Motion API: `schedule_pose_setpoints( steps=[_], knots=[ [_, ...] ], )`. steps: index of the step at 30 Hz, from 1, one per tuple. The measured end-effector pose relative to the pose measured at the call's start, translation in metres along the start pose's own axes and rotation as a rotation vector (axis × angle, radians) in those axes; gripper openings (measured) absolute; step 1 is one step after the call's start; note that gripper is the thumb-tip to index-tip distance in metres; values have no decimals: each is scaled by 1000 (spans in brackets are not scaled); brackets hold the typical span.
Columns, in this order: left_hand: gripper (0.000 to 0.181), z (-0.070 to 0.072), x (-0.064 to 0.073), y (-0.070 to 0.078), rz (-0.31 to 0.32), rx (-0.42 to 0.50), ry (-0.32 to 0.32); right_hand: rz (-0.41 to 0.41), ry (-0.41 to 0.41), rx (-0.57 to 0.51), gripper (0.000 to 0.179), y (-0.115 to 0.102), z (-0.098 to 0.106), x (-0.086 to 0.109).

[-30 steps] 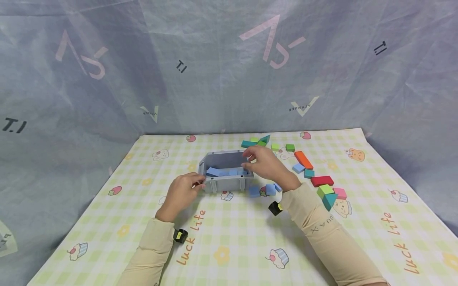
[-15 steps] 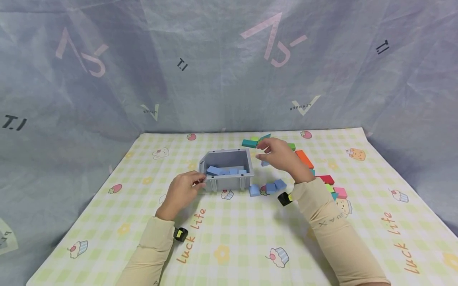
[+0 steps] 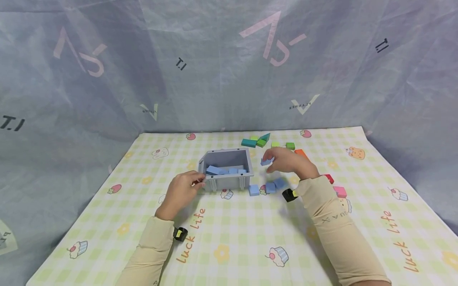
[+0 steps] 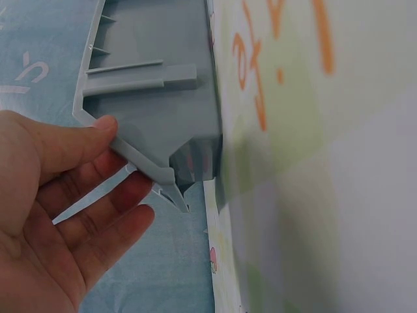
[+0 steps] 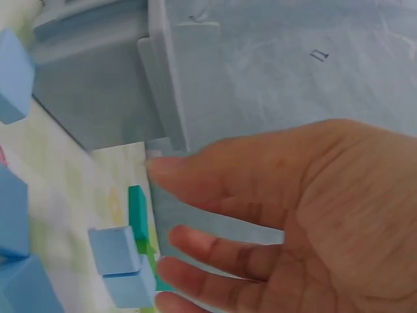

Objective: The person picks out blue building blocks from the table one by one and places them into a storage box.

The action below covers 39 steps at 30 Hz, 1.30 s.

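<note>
A grey plastic bin (image 3: pixel 226 183) stands mid-table with several light blue blocks (image 3: pixel 214 171) inside. My left hand (image 3: pixel 182 192) holds its front left corner; in the left wrist view the thumb (image 4: pixel 104 125) lies over the bin's rim (image 4: pixel 140 160) with fingertips behind it. To the right of the bin, my right hand (image 3: pixel 286 161) is over the table, thumb and fingers spread apart. Just at its fingertips in the head view are light blue blocks (image 3: pixel 266 162), shown as two side by side in the right wrist view (image 5: pixel 116 251). Nothing sits between its fingers there.
Several blue blocks (image 3: pixel 270 188) lie at the bin's front right. Behind are teal (image 3: pixel 249 143) and green blocks (image 3: pixel 290 145). An orange block (image 3: pixel 301 153), a red block (image 3: pixel 328 178) and a pink block (image 3: pixel 340 192) lie right, partly hidden by the right arm.
My right hand has moved from over the bin's right end to the right, then down toward the blue blocks beside it. My left hand has stayed at the bin's corner.
</note>
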<state>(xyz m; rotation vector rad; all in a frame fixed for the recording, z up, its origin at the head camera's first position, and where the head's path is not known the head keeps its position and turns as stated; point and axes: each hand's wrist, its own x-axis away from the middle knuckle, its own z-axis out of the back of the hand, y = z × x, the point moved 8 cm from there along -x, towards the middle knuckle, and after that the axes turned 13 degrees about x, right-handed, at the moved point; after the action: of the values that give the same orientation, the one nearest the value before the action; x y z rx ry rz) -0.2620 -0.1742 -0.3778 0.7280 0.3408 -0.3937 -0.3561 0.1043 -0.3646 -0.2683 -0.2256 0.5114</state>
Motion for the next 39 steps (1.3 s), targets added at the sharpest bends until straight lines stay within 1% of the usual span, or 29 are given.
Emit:
schedule_pose_setpoints(
  steps=[3, 6, 10, 13, 15, 19, 23, 28, 32, 34, 37, 39],
  knots=[
    [17, 0, 0, 0, 5, -3, -5, -1, -97, 10, 39, -2, -12, -2],
    [17, 0, 0, 0, 5, -7, -6, 35, -163, 37, 39, -7, -24, -3],
    [16, 0, -1, 1, -6, -8, -3, 111, -209, 51, 35, -19, -37, -6],
    [16, 0, -1, 1, -10, -5, -2, 129, -232, 49, 33, -27, -46, -8],
    [16, 0, -1, 1, -7, -3, -2, 111, -248, 54, 34, -31, -53, -10],
    [17, 0, 0, 0, 1, -2, -4, 51, -255, 37, 39, -36, -63, -12],
    [18, 0, 0, 0, -1, -3, -4, 22, -237, 40, 36, -37, -67, -13],
    [18, 0, 0, -1, 6, 3, -7, 31, -226, 50, 36, -37, -66, -13],
    [16, 0, 0, -1, 11, 5, -7, 43, -226, 35, 39, -36, -66, -14],
    [16, 0, 0, -1, 12, 7, -7, 58, -227, 49, 38, -36, -65, -14],
    [17, 0, 0, -1, 14, 11, -7, 84, -218, 59, 34, -33, -59, -13],
    [17, 0, 0, -1, 14, 12, -6, 94, -201, 71, 30, -27, -53, -11]
  ],
)
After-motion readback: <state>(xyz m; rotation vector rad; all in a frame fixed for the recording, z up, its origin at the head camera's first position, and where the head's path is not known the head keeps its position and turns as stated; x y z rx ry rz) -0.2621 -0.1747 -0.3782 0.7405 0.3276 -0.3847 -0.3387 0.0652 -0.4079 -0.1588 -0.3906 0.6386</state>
